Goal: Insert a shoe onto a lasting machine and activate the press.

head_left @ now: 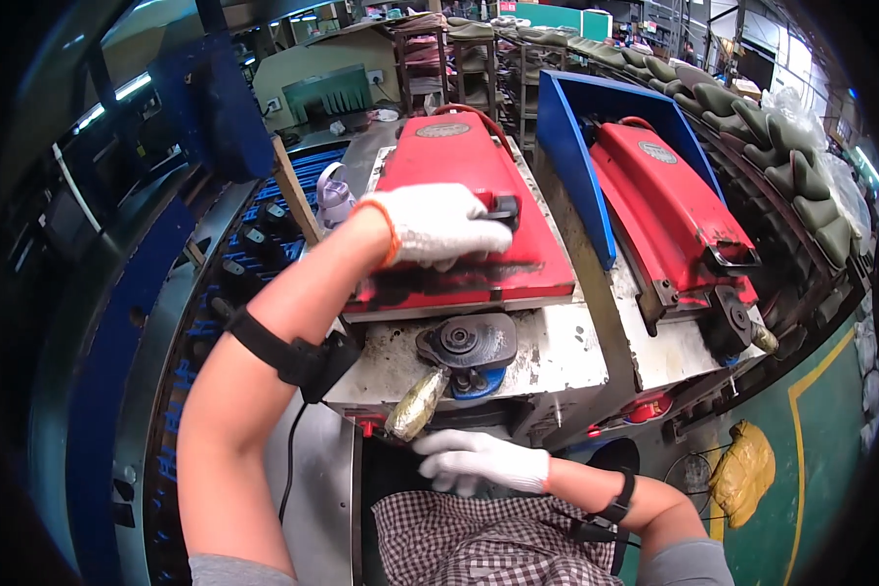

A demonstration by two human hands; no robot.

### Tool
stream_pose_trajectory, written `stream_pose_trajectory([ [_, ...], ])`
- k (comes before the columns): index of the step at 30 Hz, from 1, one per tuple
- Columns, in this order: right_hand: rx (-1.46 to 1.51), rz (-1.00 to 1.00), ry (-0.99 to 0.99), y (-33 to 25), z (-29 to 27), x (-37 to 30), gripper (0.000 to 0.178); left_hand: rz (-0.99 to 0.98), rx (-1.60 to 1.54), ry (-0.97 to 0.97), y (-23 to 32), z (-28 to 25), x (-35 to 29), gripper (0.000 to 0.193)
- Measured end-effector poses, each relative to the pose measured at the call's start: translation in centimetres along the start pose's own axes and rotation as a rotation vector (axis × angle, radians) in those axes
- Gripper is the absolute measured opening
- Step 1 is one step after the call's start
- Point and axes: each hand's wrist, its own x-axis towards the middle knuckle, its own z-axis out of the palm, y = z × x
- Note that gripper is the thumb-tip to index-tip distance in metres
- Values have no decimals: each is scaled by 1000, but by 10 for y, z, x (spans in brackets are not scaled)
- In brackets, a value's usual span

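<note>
My left hand [439, 227], in a white knit glove, rests flat on the sloped red lid [459, 156] of a machine, its fingertips at a small black handle [503, 208] on the lid. My right hand [479, 459], also gloved, hangs low in front of the machine, fingers loosely spread and empty, just under a tape-wrapped lever handle [415, 405]. Above that lever sits a dark round wheel part [466, 342] on the grimy white front of the machine [557, 352]. Black straps circle both forearms.
A second red-lidded machine [669, 200] stands to the right behind a blue divider [571, 156]. A conveyor with dark shoe parts [264, 234] runs along the left. Olive green pieces [791, 176] line a curved rack at right. A yellow bag [742, 469] lies on the green floor.
</note>
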Motion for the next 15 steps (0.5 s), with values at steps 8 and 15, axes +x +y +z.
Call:
stream_pose_trajectory([
  [8, 1032, -446, -486, -10, 30, 61, 42, 30, 237, 180, -20, 53, 5, 54],
  [15, 985, -300, -179, -18, -3, -29, 27, 63, 308, 250, -19, 59, 3, 58],
])
